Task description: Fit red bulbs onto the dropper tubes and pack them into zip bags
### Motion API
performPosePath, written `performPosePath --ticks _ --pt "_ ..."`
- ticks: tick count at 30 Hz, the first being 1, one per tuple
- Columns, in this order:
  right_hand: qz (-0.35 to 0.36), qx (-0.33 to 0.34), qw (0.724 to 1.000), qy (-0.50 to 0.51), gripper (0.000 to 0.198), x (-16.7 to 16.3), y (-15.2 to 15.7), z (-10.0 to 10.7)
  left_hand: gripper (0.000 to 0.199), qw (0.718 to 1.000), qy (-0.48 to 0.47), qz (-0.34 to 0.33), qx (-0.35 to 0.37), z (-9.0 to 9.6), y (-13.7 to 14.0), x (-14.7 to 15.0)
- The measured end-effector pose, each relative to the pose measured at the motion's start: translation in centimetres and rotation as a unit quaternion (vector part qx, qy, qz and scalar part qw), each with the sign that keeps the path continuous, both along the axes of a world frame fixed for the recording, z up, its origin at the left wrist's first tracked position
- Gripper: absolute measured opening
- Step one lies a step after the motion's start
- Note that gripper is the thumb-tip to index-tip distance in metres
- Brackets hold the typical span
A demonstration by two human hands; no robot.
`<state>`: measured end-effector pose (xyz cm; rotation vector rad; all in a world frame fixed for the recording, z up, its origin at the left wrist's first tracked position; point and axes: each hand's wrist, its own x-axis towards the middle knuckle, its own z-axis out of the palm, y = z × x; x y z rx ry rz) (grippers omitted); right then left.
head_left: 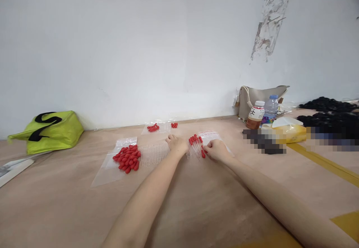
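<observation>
My left hand (177, 144) reaches over the right end of a row of clear thin tubes (154, 154), its fingers curled and their tips mostly hidden. My right hand (217, 149) is closed in a pinch at a red rubber bulb (203, 153). Between the hands lie several droppers (194, 141), clear tubes with red bulbs on their far ends. A plastic zip bag (210, 135) lies partly under or behind my right hand. Left of the tubes, a heap of loose red bulbs (127, 158) rests on another clear bag (103, 175).
Near the wall lie more red bulbs (153, 128) and tubes on plastic. A yellow-green bag (54, 132) stands at left. At right are a brown drink bottle (255, 115), a clear bottle (270, 109), a grey bag (244, 104), a yellow packet (293, 132) and black bundles (331, 122).
</observation>
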<state>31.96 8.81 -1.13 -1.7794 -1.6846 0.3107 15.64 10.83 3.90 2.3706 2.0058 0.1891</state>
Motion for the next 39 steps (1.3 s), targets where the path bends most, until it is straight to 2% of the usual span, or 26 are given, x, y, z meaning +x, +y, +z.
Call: performPosePath --ticks 3,6,8,10,14,18,23,28,39 --pt "-0.001 0.003 0.999 0.041 0.029 0.5 0.0 0.8 0.029 0.998 -0.023 -0.024 0.062 1.1 -1.8 -1.9" --pt "0.025 0.031 0.996 0.077 0.031 0.5 -0.1 1.4 0.023 0.99 -0.039 -0.089 0.105 1.2 -4.5 -5.4" --pt "0.064 0.036 0.992 0.107 0.032 -0.2 -0.5 1.6 0.018 0.983 -0.048 -0.136 0.115 0.4 -6.1 -8.1" --pt "0.116 0.045 0.982 0.14 0.031 -1.4 -1.1 1.5 0.017 0.963 -0.077 -0.221 0.134 -1.1 -7.2 -10.6" --pt "0.236 0.092 0.956 0.151 0.022 -4.3 -2.5 1.1 0.017 0.937 -0.101 -0.275 0.191 -4.0 -7.5 -13.5" --pt "0.304 0.126 0.939 0.102 0.016 -6.4 -3.5 0.7 0.026 0.913 -0.132 -0.299 0.242 -5.3 -7.2 -13.9" --pt "0.351 0.169 0.919 0.064 0.015 -7.5 -4.5 0.3 0.021 0.918 -0.142 -0.283 0.241 -5.4 -7.4 -13.7" --pt "0.367 0.15 0.915 0.075 0.013 -8.0 -5.2 -0.2 0.018 0.922 -0.144 -0.27 0.238 -5.4 -7.6 -13.5" --pt "0.369 0.142 0.915 0.081 0.011 -8.2 -5.5 -0.2 0.027 0.911 -0.12 -0.306 0.251 -5.3 -7.7 -13.6"
